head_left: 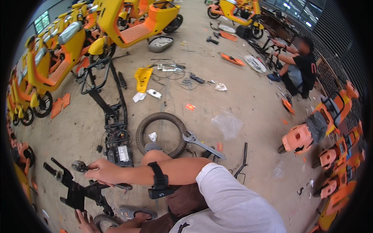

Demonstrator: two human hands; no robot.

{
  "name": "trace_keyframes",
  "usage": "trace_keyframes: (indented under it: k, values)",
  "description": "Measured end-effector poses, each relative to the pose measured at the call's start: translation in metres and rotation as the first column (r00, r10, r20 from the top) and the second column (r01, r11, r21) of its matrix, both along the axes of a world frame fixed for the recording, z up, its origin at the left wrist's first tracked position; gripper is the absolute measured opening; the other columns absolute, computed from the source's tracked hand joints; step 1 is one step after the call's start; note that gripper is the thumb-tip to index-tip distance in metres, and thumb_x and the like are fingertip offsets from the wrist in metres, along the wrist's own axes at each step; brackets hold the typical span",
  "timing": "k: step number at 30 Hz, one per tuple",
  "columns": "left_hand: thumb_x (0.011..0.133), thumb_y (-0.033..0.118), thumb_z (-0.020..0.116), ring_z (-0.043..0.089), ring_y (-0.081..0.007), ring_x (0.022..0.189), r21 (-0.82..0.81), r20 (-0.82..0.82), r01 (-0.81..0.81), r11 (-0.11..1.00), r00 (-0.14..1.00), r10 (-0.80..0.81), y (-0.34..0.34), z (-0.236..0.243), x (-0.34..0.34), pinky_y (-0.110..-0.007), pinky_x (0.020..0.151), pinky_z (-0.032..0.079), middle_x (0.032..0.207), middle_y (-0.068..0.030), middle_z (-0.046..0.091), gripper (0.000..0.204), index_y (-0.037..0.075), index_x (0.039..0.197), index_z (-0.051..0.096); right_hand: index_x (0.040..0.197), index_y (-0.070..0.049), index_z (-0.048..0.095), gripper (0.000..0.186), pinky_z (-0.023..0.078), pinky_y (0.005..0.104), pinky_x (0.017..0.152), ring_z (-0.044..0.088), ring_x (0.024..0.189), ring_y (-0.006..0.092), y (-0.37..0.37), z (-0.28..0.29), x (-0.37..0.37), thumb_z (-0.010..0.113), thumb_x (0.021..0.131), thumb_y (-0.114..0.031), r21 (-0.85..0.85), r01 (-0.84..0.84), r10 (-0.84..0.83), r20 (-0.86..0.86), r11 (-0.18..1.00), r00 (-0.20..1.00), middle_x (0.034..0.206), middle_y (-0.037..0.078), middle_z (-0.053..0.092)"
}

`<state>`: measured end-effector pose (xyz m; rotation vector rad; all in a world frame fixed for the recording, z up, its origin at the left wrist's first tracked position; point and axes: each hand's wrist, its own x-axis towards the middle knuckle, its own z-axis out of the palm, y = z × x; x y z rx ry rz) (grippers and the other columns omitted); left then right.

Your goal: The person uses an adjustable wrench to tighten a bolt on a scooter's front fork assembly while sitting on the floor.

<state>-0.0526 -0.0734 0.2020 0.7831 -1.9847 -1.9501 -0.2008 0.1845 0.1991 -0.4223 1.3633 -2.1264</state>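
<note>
A black scooter front fork with its steering stem (pixel 72 190) stands low at the left, with a small wheel (pixel 104 223) at its lower end. My right hand (pixel 104 171) reaches across above it, closed around a dark hand tool (pixel 79 166). The tool's rounded head sticks out past the fingers, and its exact kind is unclear. At the lower edge my left hand (pixel 84 223) has its fingers stretched out beside the fork's black plate. Whether it touches the plate I cannot tell. A black scooter frame (pixel 116 132) lies just beyond my right hand.
A loose tyre (pixel 140 133) and a large adjustable wrench (pixel 205 145) lie ahead of my knees. Yellow scooters (pixel 58 64) crowd the far left, orange ones (pixel 301 138) the right. Cables, a yellow panel (pixel 143 79) and plastic film (pixel 227 125) litter the floor. Another person (pixel 303 66) sits working far right.
</note>
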Motion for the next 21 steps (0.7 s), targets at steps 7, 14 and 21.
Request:
trace_keyframes:
  k: [7, 14, 21]
  values:
    - [0.085, 0.039, 0.067, 0.05, -0.0178, 0.109, 0.713, -0.009, -0.225, 0.664, 0.944, 0.33, -0.035, -0.064, -0.028, -0.032, 0.084, 0.041, 0.119, -0.0048, 0.05, 0.049, 0.012, 0.122, 0.05, 0.128, 0.001, 0.038, 0.044, 0.037, 0.0264, 0.036, 0.048, 0.039, 0.0122, -0.006, 0.005, -0.003, 0.054, 0.094, -0.022, -0.118, 0.021, 0.002, 0.19, 0.993, 0.982, 0.064, 0.003, 0.051]
    - [0.09, 0.039, 0.057, 0.044, -0.0179, 0.12, 0.52, -0.194, -0.295, 0.802, 0.873, 0.447, -0.038, -0.092, -0.032, -0.038, 0.091, 0.041, 0.13, -0.0033, 0.048, 0.05, 0.01, 0.131, 0.046, 0.129, 0.008, 0.045, 0.055, 0.051, 0.0333, 0.062, 0.065, 0.069, 0.0226, -0.039, 0.003, -0.02, 0.063, 0.088, -0.025, 0.349, 0.196, 0.052, -0.59, 0.916, 0.806, 0.092, 0.02, 0.066]
    - [0.089, 0.01, 0.064, 0.051, -0.0216, 0.12, -0.335, -0.376, -0.324, 0.885, 0.907, 0.19, 0.002, -0.046, -0.028, -0.031, 0.101, 0.037, 0.13, -0.0154, 0.053, 0.049, -0.003, 0.133, 0.047, 0.137, -0.009, 0.045, 0.065, 0.049, 0.0335, 0.068, 0.061, 0.069, 0.0272, -0.057, 0.046, -0.028, 0.068, 0.082, -0.037, 0.554, 0.322, 0.149, -0.643, 0.768, 0.751, 0.084, 0.02, 0.064]
